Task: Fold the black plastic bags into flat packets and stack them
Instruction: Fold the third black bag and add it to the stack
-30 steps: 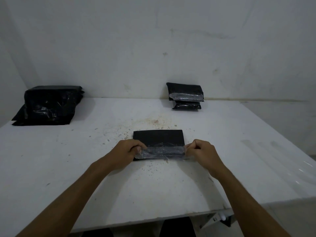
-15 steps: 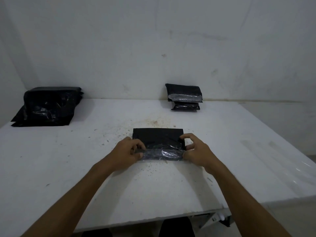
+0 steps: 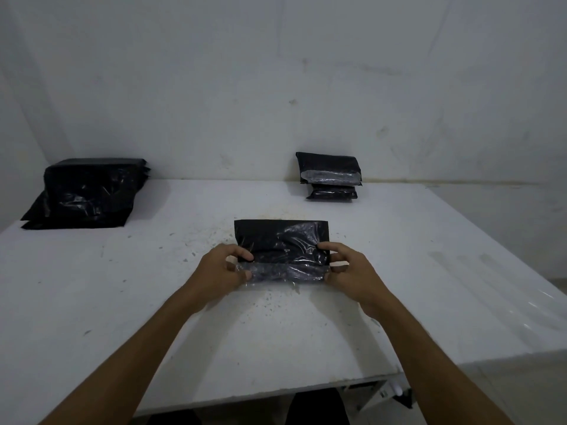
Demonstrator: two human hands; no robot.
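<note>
At frame centre, the left hand (image 3: 221, 271) and right hand (image 3: 346, 269) pinch opposite ends of a black bag (image 3: 282, 245), fingers curled round its clear near flap (image 3: 283, 273).

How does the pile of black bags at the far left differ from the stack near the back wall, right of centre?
The left pile is wide and loose, its bags lying large and slumped; the back stack is narrow, made of small folded packets. The left pile looks all black; the back stack's top packet shows a clear strip along its near edge. Both are black plastic on the white table.
</note>
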